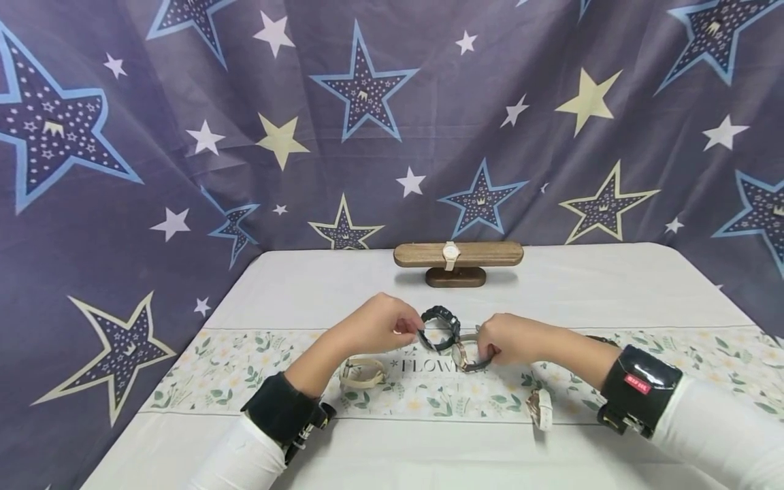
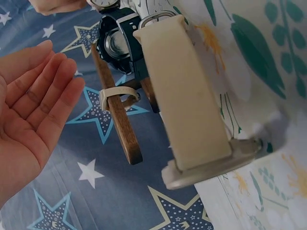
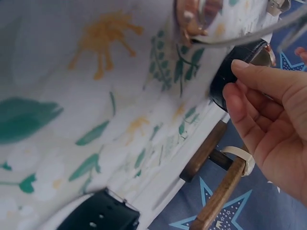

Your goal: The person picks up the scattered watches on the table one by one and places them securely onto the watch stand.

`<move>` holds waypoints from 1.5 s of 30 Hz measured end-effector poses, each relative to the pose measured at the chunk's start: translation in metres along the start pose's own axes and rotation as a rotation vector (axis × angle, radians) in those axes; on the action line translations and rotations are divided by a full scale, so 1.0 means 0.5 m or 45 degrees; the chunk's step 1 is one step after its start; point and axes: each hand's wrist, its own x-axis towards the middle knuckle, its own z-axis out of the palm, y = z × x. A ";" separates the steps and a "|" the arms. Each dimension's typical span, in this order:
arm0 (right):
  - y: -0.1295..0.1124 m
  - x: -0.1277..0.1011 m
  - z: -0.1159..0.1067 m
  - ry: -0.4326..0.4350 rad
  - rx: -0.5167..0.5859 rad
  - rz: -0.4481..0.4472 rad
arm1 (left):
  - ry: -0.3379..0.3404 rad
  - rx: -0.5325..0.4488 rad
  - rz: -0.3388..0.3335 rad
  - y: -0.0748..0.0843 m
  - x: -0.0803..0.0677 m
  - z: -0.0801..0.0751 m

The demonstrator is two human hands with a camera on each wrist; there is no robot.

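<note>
- Left hand (image 1: 382,324) is pinching the black watch's (image 1: 439,327) left strap end.
- Right hand (image 1: 505,338) is pinching the same watch's right side, above the floral runner (image 1: 245,367).

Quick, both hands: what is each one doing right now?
Left hand: pinches the strap of the black watch.
Right hand: fingers curled at the grey watch; a firm grip cannot be told.
</note>
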 end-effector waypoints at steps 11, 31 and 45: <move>-0.001 0.004 0.004 0.074 -0.108 -0.052 | 0.022 0.014 -0.003 -0.008 -0.007 0.001; -0.023 -0.028 -0.073 0.639 -0.040 -0.275 | 0.355 -0.324 -0.163 0.023 0.019 0.001; -0.045 -0.032 -0.078 1.036 0.179 -0.125 | 0.987 -0.688 0.008 0.104 0.077 0.039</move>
